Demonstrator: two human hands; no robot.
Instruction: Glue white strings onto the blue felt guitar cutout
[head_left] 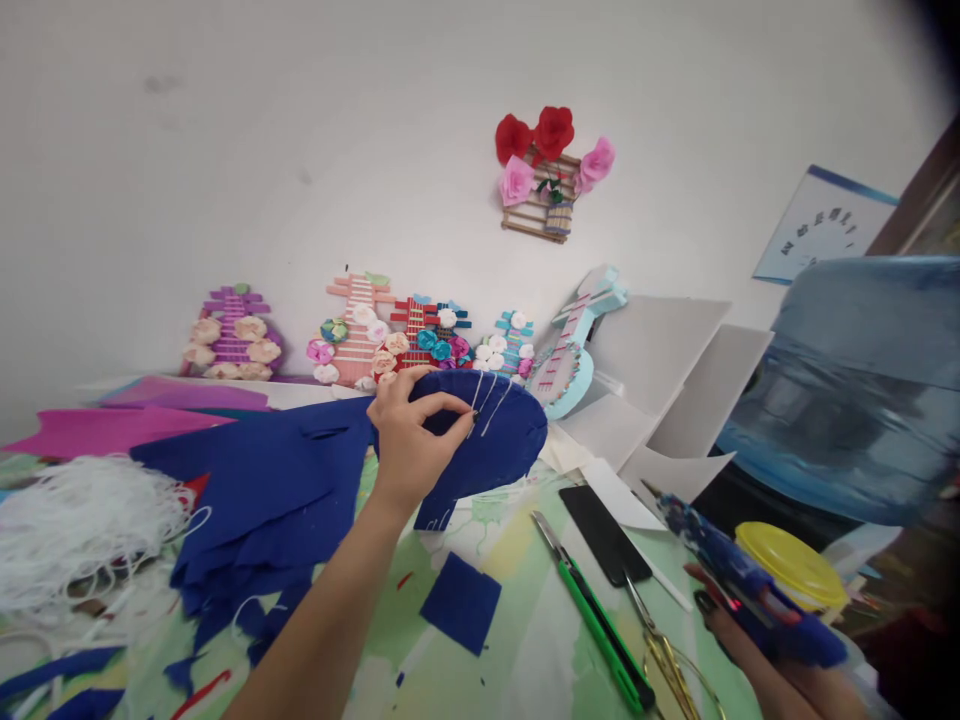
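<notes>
In the middle of the head view, my left hand (416, 430) is closed at a rounded dark-blue craft instrument (506, 445). Its thumb and forefinger pinch together over the front, beside thin white strings (496, 405) that run down the blue face. Some of the other fingers go behind the top edge, partly hidden. At the lower right, my right hand (724, 620) grips a blue hot glue gun (765, 610), its nozzle pointing up and left. A small red light glows on the gun. The nozzle is apart from the craft piece.
A green utility knife (596, 620), gold-handled scissors (664, 660) and a black phone (604, 530) lie between my hands. Blue fabric sheets (262, 500) and tangled white string (90, 530) fill the left. Finished craft instruments (360, 330) line the wall; a water jug (862, 390) stands right.
</notes>
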